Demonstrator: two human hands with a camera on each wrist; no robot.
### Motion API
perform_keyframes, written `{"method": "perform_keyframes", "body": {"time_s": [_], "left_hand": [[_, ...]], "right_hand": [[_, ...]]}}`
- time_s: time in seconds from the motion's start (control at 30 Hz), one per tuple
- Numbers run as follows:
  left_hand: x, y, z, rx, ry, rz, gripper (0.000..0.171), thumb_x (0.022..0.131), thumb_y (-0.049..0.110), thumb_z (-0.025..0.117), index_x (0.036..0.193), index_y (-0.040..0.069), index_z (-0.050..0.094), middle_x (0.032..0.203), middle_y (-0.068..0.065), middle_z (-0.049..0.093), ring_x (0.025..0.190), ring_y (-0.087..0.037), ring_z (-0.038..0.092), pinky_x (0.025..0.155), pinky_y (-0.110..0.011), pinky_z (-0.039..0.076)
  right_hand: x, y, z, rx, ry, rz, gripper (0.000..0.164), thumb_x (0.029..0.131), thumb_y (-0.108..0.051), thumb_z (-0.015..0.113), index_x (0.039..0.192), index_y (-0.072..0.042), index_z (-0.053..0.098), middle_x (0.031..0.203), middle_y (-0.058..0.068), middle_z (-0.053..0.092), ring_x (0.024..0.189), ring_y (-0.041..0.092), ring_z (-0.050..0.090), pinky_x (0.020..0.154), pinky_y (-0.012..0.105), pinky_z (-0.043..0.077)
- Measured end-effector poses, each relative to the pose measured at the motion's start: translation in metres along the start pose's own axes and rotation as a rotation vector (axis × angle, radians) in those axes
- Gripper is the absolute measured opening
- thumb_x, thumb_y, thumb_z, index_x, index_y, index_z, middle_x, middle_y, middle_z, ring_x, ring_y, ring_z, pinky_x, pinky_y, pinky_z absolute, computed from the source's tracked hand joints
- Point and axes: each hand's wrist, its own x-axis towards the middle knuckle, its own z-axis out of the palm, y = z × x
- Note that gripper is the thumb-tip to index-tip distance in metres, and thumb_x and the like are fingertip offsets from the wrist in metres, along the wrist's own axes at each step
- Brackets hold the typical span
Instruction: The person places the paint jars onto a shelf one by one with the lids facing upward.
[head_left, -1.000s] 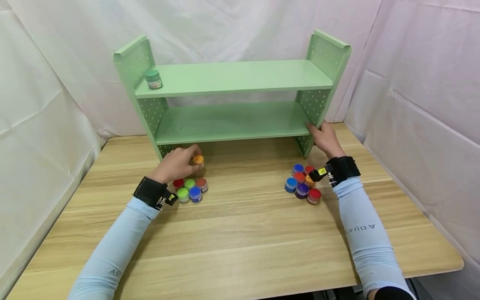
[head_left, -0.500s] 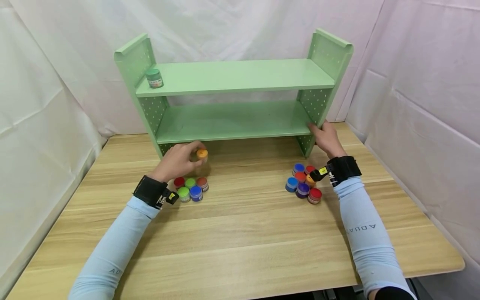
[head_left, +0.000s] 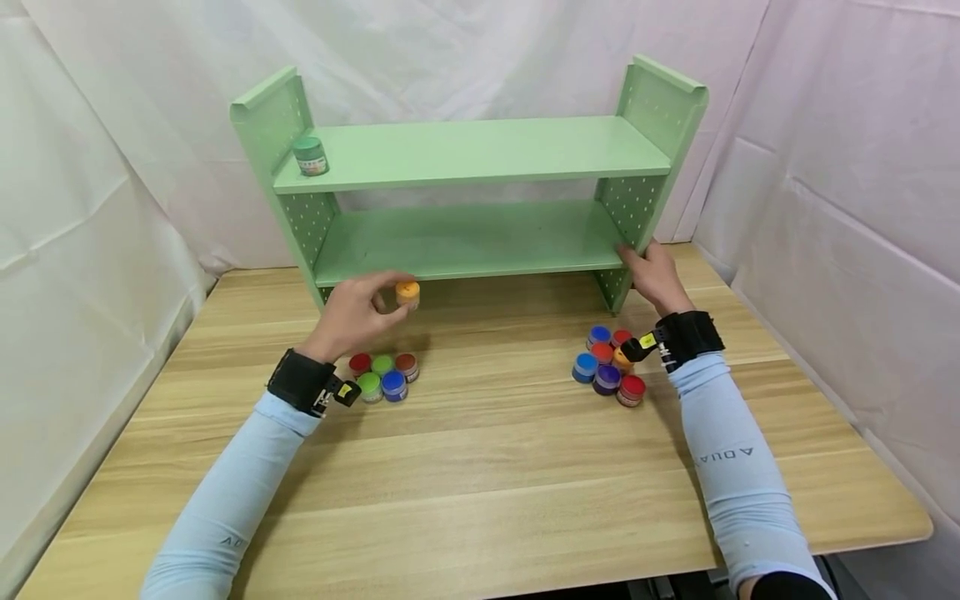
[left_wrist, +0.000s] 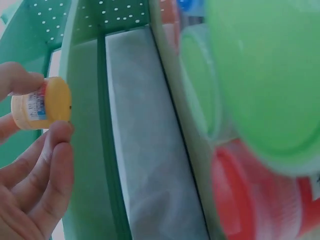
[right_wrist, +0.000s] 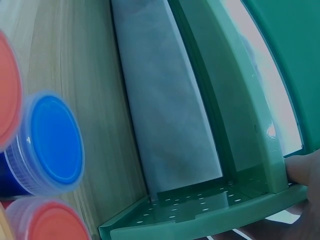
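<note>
My left hand (head_left: 356,312) pinches a small jar with an orange lid (head_left: 407,291) between thumb and fingers, raised in front of the lower shelf's left end. In the left wrist view the jar (left_wrist: 42,104) lies tilted sideways, its label showing. My right hand (head_left: 655,277) grips the right side panel of the green two-tier shelf rack (head_left: 480,237), thumb at the lower shelf's end and the other fingers behind the panel. A jar with a dark green lid (head_left: 311,157) stands at the left end of the upper shelf.
Several small jars with red, green, brown and blue lids (head_left: 394,386) stand below my left hand. Another cluster, with blue, red, purple and orange lids (head_left: 607,380), stands near my right wrist. White cloth (head_left: 465,58) hangs behind the wooden table (head_left: 480,467).
My left hand has lifted the orange-lidded jar up and slightly right, from low over the table to the lower shelf's front edge. My right hand keeps its grip on the panel.
</note>
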Motion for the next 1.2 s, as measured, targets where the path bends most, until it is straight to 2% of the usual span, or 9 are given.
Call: {"method": "perform_keyframes", "body": {"time_s": [0.37,0.63,0.77,0.97,1.1,1.2], "left_hand": [[0.008,0.0,-0.013,-0.032,0.093,0.0,0.038,0.088,0.023,0.08,0.123,0.01,0.071,0.1,-0.008,0.077,0.058,-0.011,0.059,0.057,-0.022,0.046],[0.013,0.002,-0.023,-0.039,0.16,0.037,0.037,0.089,0.021,0.079,0.124,0.01,0.072,0.102,-0.009,0.077,0.057,-0.01,0.059,0.058,-0.019,0.044],[0.019,0.003,-0.033,-0.032,0.215,0.08,0.038,0.089,0.018,0.079,0.125,0.008,0.073,0.105,-0.012,0.077,0.056,-0.012,0.06,0.058,-0.014,0.043],[0.03,0.007,-0.05,-0.009,0.274,0.137,0.039,0.088,0.017,0.08,0.124,0.004,0.072,0.099,-0.014,0.076,0.055,-0.016,0.059,0.059,-0.012,0.041],[0.038,0.008,-0.061,-0.003,0.322,0.157,0.04,0.088,0.014,0.08,0.126,0.004,0.072,0.104,-0.016,0.076,0.057,-0.02,0.063,0.063,-0.01,0.042],[0.043,0.009,-0.07,-0.013,0.365,0.171,0.041,0.088,0.011,0.08,0.127,0.005,0.072,0.107,-0.017,0.077,0.059,-0.016,0.063,0.064,-0.008,0.043]], "right_hand": [[0.001,0.001,0.001,0.021,0.006,-0.002,0.066,0.109,-0.041,0.041,0.166,-0.013,0.021,0.162,0.026,0.039,0.142,0.046,0.047,0.107,0.065,0.047],[0.0,0.002,0.002,0.016,0.014,0.005,0.067,0.109,-0.043,0.041,0.166,-0.012,0.022,0.161,0.026,0.04,0.141,0.046,0.049,0.106,0.064,0.048],[0.0,0.002,0.001,0.005,0.016,0.007,0.067,0.109,-0.044,0.04,0.165,-0.013,0.023,0.16,0.026,0.041,0.14,0.046,0.05,0.105,0.064,0.049],[0.001,0.002,0.002,-0.006,0.02,0.015,0.067,0.109,-0.045,0.04,0.165,-0.012,0.023,0.158,0.027,0.043,0.138,0.045,0.052,0.104,0.061,0.051],[0.002,0.003,0.002,-0.012,0.017,0.017,0.068,0.109,-0.046,0.039,0.165,-0.011,0.023,0.158,0.027,0.044,0.137,0.045,0.053,0.104,0.061,0.051],[0.004,0.004,0.004,-0.011,0.015,0.012,0.068,0.109,-0.046,0.04,0.165,-0.012,0.023,0.159,0.028,0.043,0.138,0.047,0.052,0.104,0.063,0.05]]}}
